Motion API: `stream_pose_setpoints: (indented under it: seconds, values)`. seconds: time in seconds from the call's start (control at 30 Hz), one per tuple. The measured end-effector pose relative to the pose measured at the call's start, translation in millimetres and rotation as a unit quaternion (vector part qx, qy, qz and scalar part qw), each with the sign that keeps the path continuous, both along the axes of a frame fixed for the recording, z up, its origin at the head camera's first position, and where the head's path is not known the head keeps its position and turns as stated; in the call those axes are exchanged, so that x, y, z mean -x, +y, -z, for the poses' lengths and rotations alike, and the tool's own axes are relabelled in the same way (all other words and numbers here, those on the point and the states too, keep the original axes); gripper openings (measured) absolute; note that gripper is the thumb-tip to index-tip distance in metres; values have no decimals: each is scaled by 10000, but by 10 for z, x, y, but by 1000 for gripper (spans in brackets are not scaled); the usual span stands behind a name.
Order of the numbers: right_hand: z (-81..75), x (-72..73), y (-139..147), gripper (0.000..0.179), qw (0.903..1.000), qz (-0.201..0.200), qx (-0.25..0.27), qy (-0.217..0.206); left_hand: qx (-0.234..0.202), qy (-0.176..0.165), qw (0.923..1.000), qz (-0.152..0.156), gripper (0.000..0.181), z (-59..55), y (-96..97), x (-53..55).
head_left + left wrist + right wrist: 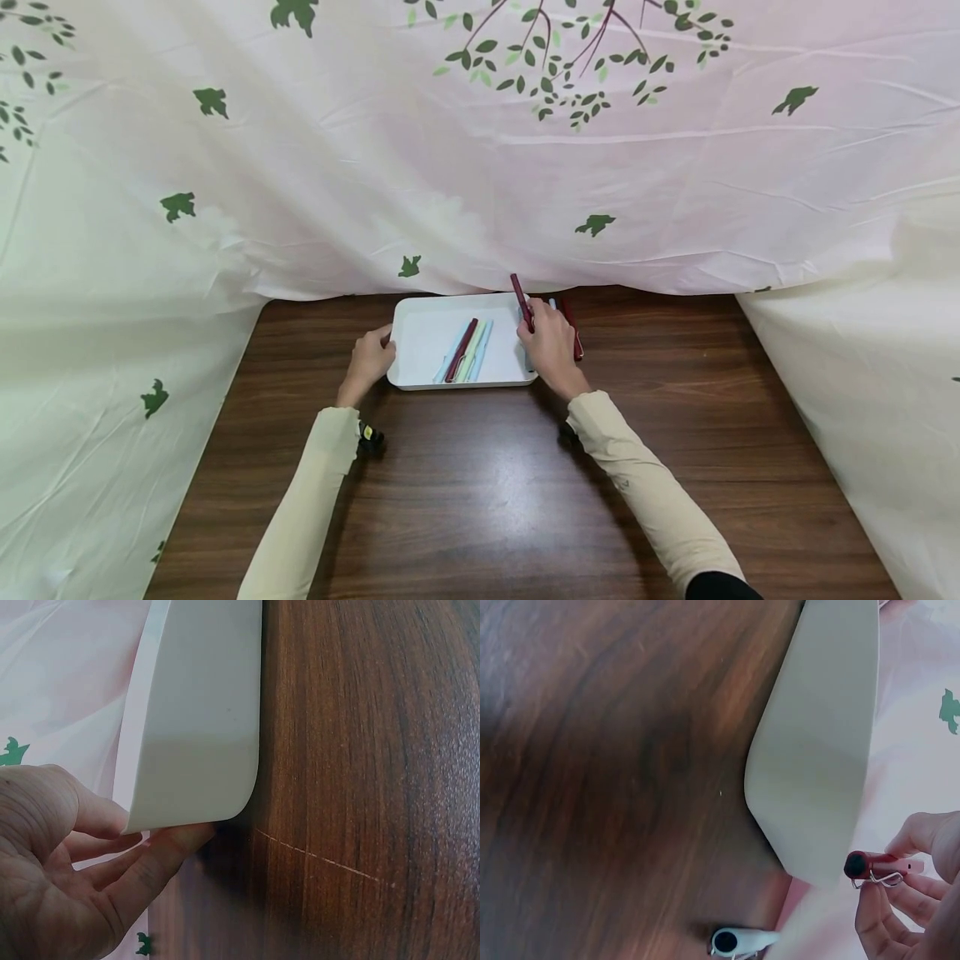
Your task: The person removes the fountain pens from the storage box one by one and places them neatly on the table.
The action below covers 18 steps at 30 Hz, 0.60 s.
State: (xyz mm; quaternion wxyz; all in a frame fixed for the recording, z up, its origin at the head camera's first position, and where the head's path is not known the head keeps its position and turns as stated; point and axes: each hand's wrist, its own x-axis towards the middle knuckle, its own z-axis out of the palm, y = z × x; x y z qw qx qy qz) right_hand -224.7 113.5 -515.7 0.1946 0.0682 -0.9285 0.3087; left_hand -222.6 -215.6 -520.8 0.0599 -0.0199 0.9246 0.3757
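Observation:
A white tray lies near the back edge of the table, holding several slim pens side by side in light blue, dark red and pale green. At its left end, my left hand grips the tray wall, thumb at the rim and fingers against the outer side. My right hand pinches a dark red pen over the tray's right end, tilted upward. In the right wrist view that pen shows a black end and a bent wire clip.
Right of the tray, partly behind my right hand, lie another dark red pen and a light blue one. A patterned cloth hangs along the back edge of the brown wooden table, with more cloth at both sides.

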Motion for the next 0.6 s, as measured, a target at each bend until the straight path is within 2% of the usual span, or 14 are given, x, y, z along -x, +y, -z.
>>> stream_pose_setpoints:
  seconds: [0.4, 0.6]
  values:
    - [66, -8, 155, 28, 9994, 70, -173, -287, 104, -38, 9999, -49, 48, 6, 1, 6]
    - [97, -20, 227, 31, 9993, 127, -249, -238, 45, -20, 10000, -38, 49, 9, 7, 0]
